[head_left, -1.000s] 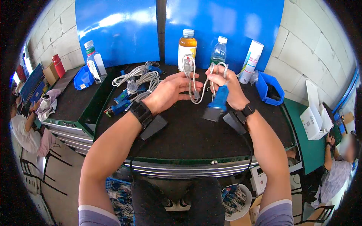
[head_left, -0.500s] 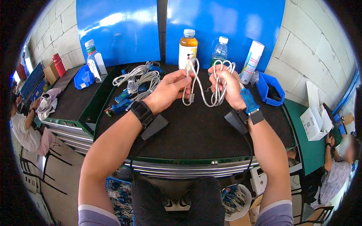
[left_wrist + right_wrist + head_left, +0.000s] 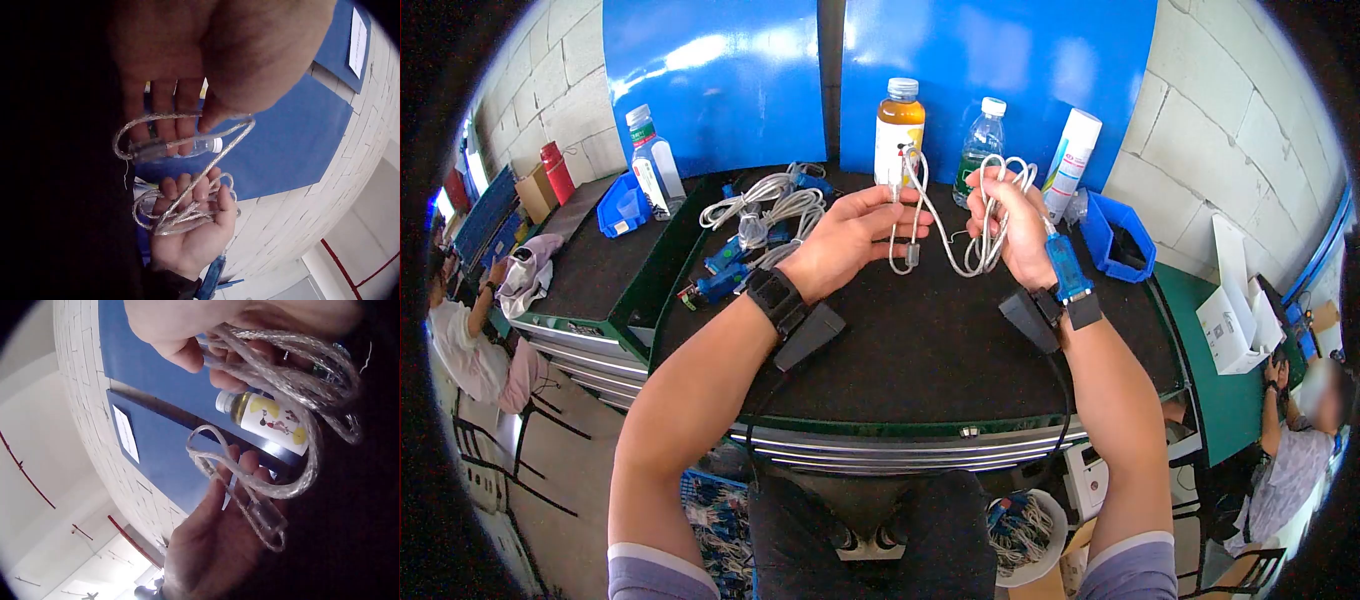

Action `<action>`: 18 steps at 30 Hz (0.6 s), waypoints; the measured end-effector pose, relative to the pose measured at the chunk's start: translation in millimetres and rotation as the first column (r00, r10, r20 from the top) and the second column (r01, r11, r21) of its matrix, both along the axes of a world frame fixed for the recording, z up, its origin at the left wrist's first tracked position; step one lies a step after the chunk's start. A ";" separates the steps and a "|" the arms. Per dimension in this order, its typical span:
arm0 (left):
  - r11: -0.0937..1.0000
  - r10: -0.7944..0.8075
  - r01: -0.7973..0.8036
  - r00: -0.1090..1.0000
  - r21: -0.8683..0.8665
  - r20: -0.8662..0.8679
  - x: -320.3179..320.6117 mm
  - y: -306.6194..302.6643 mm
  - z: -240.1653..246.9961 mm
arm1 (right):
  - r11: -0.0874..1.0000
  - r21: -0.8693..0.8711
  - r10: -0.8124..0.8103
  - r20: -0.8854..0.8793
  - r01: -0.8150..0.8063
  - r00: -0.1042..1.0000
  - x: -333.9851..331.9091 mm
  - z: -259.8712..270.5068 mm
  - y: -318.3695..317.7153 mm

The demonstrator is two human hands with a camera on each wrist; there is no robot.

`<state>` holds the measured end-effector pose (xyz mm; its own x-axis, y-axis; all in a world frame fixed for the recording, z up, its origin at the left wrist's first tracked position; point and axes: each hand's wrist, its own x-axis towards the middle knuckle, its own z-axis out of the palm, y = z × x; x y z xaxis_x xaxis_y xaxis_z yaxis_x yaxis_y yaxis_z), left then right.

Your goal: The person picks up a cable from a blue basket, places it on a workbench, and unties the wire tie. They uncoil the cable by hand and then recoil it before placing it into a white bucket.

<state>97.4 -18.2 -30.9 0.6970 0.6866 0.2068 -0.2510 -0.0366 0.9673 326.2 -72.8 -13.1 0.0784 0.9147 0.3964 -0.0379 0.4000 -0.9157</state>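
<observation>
A clear-jacketed silvery cable (image 3: 946,246) runs between the two hands above the black mat. Near one end, the left hand (image 3: 852,238) pinches it between thumb and fingers. A loop with a small grey cylinder (image 3: 267,515) hangs by that hand's fingers in the right wrist view. Several coils of the cable (image 3: 187,215) lie in the right hand (image 3: 1022,240), whose fingers curl round them. From those coils a blue connector (image 3: 1068,268) with a dark end lies over the right wrist.
More cables with blue connectors (image 3: 772,215) lie at the mat's left. Along the back stand an amber drink bottle (image 3: 899,130), a clear bottle (image 3: 982,150) and a white spray can (image 3: 1072,155). A blue bin (image 3: 1115,235) sits at the right, another bin (image 3: 622,207) at the left.
The blue connector has swung from hanging in front of the right hand to lying over its wrist. The right hand has turned and moved slightly right, its coils spreading wider. The left hand stays nearly in place.
</observation>
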 end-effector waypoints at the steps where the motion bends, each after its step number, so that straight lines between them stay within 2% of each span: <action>1: 1.000 -0.015 0.016 1.000 -0.007 0.011 0.5 0.5 -0.6 | 1.000 0.000 0.000 0.000 0.000 1.000 -0.1 -0.2 0.1; 18: 0.995 -0.090 0.092 0.995 -0.046 0.051 0.0 2.8 -1.6 | 1.000 0.019 0.009 0.040 -0.009 0.999 2.4 -2.6 2.4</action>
<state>97.3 -15.4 -32.5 0.7467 0.6310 0.2105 -0.2983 0.0348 0.9538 328.6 -70.4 -15.7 0.0540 0.9077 0.4160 -0.0052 0.4169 -0.9089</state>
